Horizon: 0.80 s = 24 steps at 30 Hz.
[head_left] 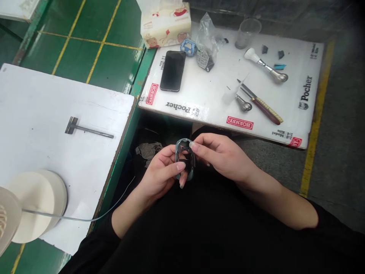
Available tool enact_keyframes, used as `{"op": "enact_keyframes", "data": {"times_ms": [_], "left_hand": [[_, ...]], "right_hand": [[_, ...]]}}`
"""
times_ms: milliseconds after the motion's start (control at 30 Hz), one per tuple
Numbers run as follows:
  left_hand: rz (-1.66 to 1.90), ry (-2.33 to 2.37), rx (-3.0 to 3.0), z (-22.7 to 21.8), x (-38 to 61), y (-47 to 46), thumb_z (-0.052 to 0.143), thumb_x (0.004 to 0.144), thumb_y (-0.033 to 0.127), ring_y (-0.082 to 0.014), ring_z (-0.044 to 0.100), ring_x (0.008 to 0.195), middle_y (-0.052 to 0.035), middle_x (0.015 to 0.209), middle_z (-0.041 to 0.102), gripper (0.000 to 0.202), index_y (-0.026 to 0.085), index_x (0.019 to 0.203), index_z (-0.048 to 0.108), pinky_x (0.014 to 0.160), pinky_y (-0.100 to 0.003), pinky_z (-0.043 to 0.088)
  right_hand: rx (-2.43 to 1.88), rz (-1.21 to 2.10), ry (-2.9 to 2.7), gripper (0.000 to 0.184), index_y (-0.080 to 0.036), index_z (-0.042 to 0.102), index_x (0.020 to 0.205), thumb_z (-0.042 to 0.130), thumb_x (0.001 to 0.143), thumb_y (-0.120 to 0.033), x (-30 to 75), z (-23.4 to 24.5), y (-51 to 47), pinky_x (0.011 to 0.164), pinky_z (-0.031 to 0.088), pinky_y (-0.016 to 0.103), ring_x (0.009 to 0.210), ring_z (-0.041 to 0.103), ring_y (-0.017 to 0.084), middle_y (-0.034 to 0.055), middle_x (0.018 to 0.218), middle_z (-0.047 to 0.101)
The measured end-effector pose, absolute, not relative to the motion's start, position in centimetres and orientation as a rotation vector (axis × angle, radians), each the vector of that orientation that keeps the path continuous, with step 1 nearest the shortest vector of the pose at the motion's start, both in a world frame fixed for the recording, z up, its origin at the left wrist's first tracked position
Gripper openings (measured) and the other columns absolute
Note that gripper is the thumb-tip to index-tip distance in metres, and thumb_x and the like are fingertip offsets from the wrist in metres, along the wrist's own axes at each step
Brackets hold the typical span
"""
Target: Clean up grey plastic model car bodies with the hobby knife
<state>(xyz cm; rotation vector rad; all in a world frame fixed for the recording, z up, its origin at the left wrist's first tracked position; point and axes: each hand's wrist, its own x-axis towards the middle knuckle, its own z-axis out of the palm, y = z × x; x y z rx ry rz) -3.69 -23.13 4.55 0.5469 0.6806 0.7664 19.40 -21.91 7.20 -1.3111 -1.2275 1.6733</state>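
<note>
Head view: the left hand (161,171) and right hand (222,154) meet in front of the torso, fingers curled, pinching a small dark oval metal frame (185,158) between them. Its long axis points away from the person; the left hand grips the near end, the right the far edge. Ahead, a white board (205,95) carries a clear plastic cup (247,33) and a clear bag (207,43) holding dark parts (209,66).

Black long-sleeved top (182,232), plain, loose-looking, sleeves ending short of wrists, forearms bare. Left hand (159,173) and right hand (224,156) bare, fingernails (180,166) long, rounded.
</note>
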Motion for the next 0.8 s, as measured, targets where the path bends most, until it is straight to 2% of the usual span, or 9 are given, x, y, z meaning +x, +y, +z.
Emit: {"op": "enact_keyframes", "data": {"times_ms": [233, 300, 367, 467, 567, 800], "left_hand": [[0.791, 0.648, 0.562, 4.4, -3.5, -23.1, 0.102, 0.099, 0.031, -0.011, 0.073, 0.052, 0.0009, 0.089, 0.08, 0.034, 0.018, 0.123, 0.081, 0.048, -0.019, 0.056], [0.781, 0.655, 0.535, 4.6, -3.5, -23.0, 0.102, 0.099, 0.031, -0.0107, 0.073, 0.052, 0.0002, 0.091, 0.081, 0.034, 0.017, 0.122, 0.082, 0.049, -0.019, 0.058], [0.78, 0.668, 0.497, 4.9, -3.5, -22.9, 0.103, 0.098, 0.032, -0.0094, 0.072, 0.051, 0.0004, 0.092, 0.081, 0.036, 0.017, 0.123, 0.081, 0.052, -0.02, 0.06], [0.785, 0.644, 0.44, 5.6, -3.7, -22.8, 0.1, 0.101, 0.033, -0.0083, 0.066, 0.049, 0.0034, 0.078, 0.077, 0.034, 0.018, 0.122, 0.08, 0.058, -0.021, 0.062], [0.763, 0.604, 0.398, 6.1, -3.7, -22.9, 0.098, 0.103, 0.035, -0.0091, 0.063, 0.048, 0.0055, 0.066, 0.07, 0.031, 0.019, 0.122, 0.079, 0.06, -0.021, 0.061], [0.741, 0.615, 0.368, 6.1, -3.5, -23.0, 0.1, 0.1, 0.037, -0.0093, 0.062, 0.045, 0.0046, 0.069, 0.073, 0.036, 0.02, 0.121, 0.077, 0.057, -0.021, 0.06]], "right_hand": [[-1.317, 1.696, -1.259, 0.062, -0.022, 0.073, 0.083, 0.09, 0.104, -0.078, 20.0, 7.3, -21.8, 0.06, 0.043, 0.029, 0.067, 0.054, 0.015, -0.0013, 0.073, 0.063], [-1.294, 1.701, -1.247, 0.059, -0.022, 0.076, 0.087, 0.091, 0.104, -0.077, 20.0, 7.0, -21.8, 0.062, 0.045, 0.029, 0.069, 0.055, 0.015, -0.0005, 0.078, 0.066], [-1.248, 1.716, -1.206, 0.054, -0.023, 0.081, 0.1, 0.094, 0.103, -0.075, 20.0, 6.6, -21.9, 0.066, 0.05, 0.03, 0.075, 0.06, 0.016, 0.0011, 0.088, 0.073], [-1.231, 1.68, -1.168, 0.054, -0.025, 0.084, 0.119, 0.101, 0.097, -0.072, 19.8, 5.9, -22.4, 0.075, 0.057, 0.033, 0.088, 0.07, 0.02, 0.0038, 0.104, 0.081], [-1.292, 1.554, -1.219, 0.054, -0.027, 0.086, 0.12, 0.106, 0.093, -0.069, 19.7, 5.5, -22.7, 0.079, 0.059, 0.035, 0.094, 0.074, 0.023, 0.0048, 0.109, 0.083], [-1.222, 1.597, -1.199, 0.05, -0.026, 0.086, 0.116, 0.1, 0.1, -0.071, 19.8, 6.1, -22.8, 0.078, 0.059, 0.034, 0.087, 0.072, 0.02, 0.0034, 0.102, 0.082]]}}
